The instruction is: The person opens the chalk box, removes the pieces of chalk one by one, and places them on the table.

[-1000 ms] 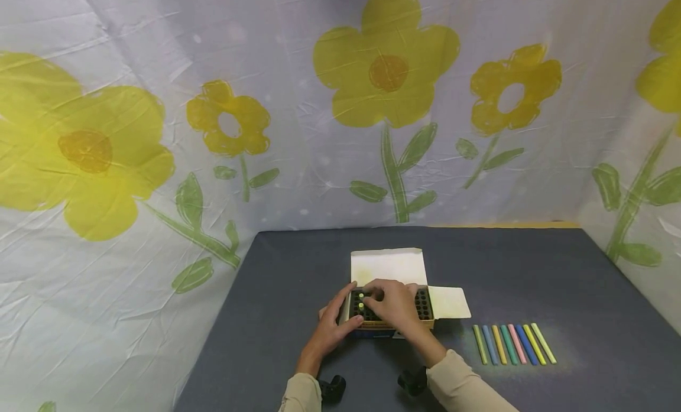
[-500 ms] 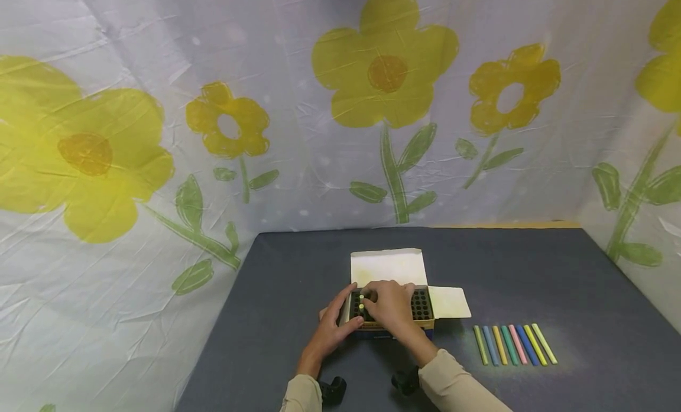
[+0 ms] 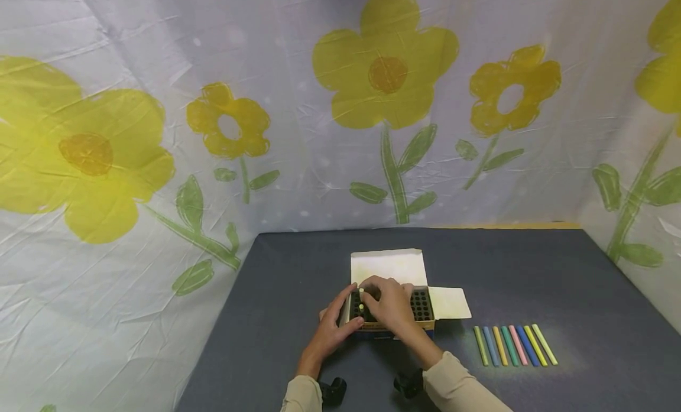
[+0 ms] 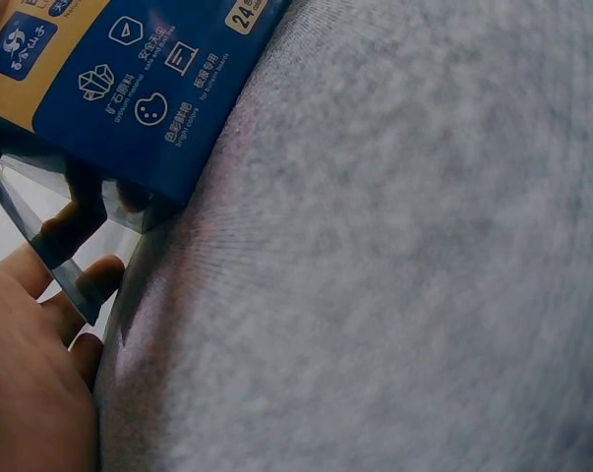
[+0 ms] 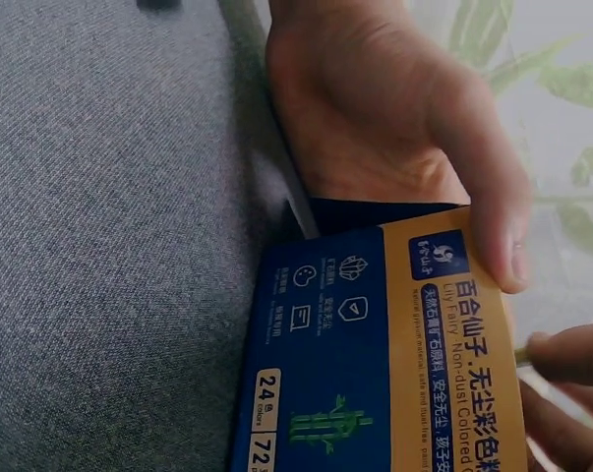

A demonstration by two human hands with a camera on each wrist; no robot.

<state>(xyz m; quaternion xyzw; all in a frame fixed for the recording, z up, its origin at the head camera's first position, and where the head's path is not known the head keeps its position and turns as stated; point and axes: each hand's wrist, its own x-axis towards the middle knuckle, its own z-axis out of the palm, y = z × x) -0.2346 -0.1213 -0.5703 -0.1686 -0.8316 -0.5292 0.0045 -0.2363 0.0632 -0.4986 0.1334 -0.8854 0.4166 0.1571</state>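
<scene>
Box (image 5: 375,374) I grip: blue front, orange-yellow band, white print, dark insert. Chalk in it (image 3: 361,298) pale yellow-green. Loose sticks (image 3: 515,344): green, blue, orange, teal, pink, yellow. Tabletop (image 3: 532,270) dark grey. Backdrop (image 3: 159,104) white, yellow flowers, green stems. My sleeves (image 3: 463,388) beige.

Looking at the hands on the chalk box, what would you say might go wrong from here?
1. The right hand pinches a yellow chalk stick standing in the chalk box; a sideways pull might snap it.
2. The left hand only steadies the box's left end, so the box could tip or slide.
3. The right sleeve could brush the chalk row lying nearby.
</scene>
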